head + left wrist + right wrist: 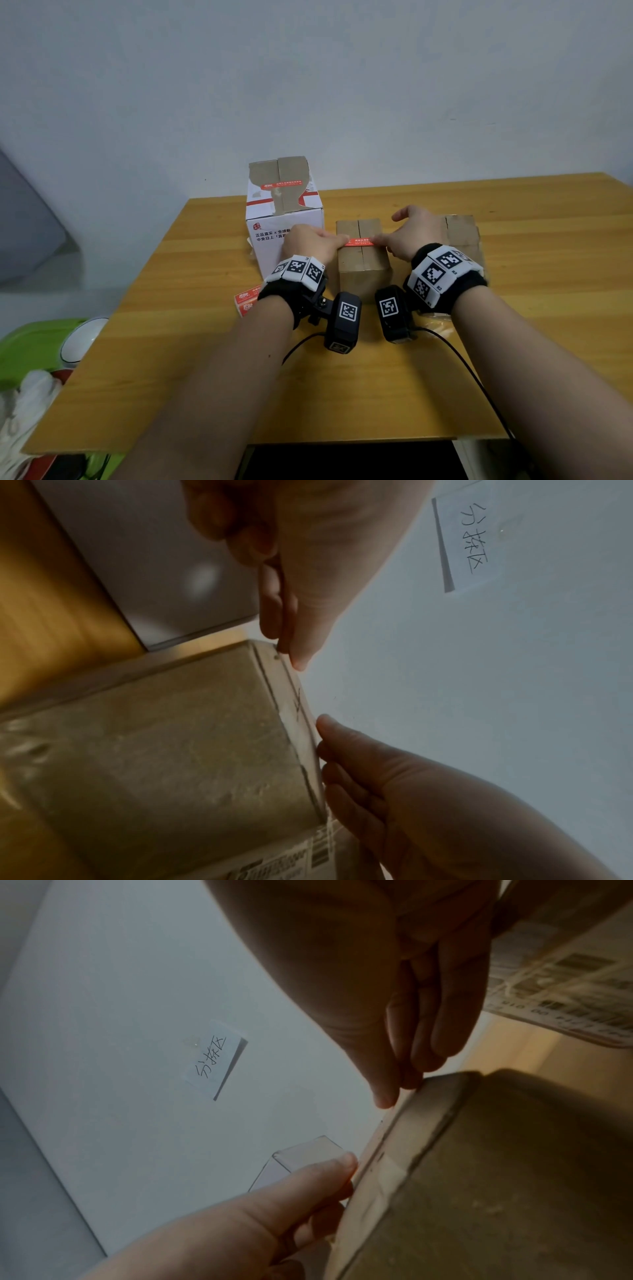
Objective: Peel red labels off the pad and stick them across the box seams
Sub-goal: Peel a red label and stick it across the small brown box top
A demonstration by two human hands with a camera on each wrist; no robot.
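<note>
I'm at the sticking step: a red label (pixel 359 242) lies across the top seam of the small brown box (pixel 362 270) at the table (pixel 171 308) centre. My left hand (pixel 313 244) holds the label's end at nine o'clock, thumb and fingers pinched on it at the box edge; my right hand (pixel 412 234) pinches the three o'clock end, the other fingers loosely spread. The label pad (pixel 246 299) sits at seven o'clock of the box. The white box (pixel 284 219) at eleven o'clock already wears a label. Next, I reckon, press the strip flat across the seam, then fetch another for the brown box (pixel 462 236) at three o'clock.
</note>
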